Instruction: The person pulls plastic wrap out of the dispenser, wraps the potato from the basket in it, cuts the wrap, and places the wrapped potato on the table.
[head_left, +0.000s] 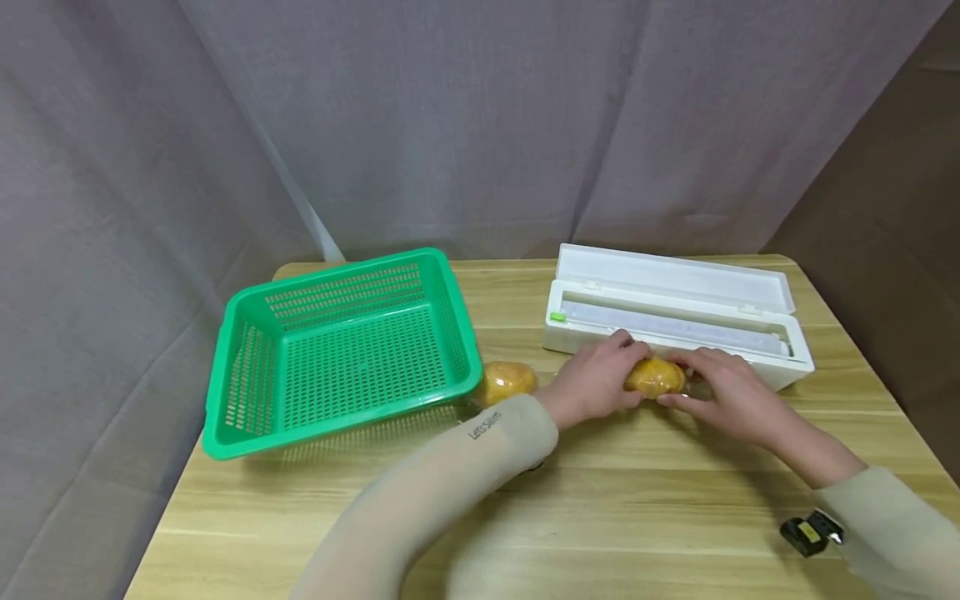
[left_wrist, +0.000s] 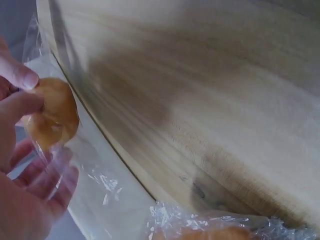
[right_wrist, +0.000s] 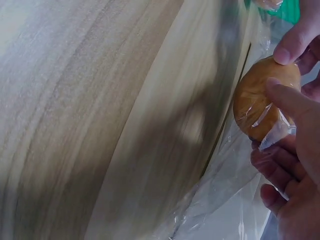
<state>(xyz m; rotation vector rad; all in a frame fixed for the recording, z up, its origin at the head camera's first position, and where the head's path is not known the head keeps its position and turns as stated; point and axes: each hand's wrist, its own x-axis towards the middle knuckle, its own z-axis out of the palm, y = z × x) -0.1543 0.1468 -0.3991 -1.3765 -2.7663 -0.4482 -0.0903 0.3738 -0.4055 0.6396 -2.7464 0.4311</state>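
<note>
Both my hands hold a yellow-orange rounded fruit (head_left: 656, 378) wrapped in clear cling film, in front of a white cling film box. My left hand (head_left: 600, 379) grips its left side and my right hand (head_left: 727, 396) its right side. In the left wrist view my left thumb presses the wrapped fruit (left_wrist: 55, 115), fingers below it. The right wrist view shows both thumbs on the fruit (right_wrist: 265, 100), with film gathered near my right fingers (right_wrist: 277, 167). A second film-wrapped fruit (head_left: 508, 382) lies beside the green basket, partly behind my left arm.
The white cling film box (head_left: 675, 340) stands with its lid (head_left: 675, 279) raised and a film roll (head_left: 667, 327) inside. To the left is a green plastic basket (head_left: 341, 425) with slotted walls. Grey curtain (head_left: 450, 125) hangs behind the wooden table (head_left: 637, 517).
</note>
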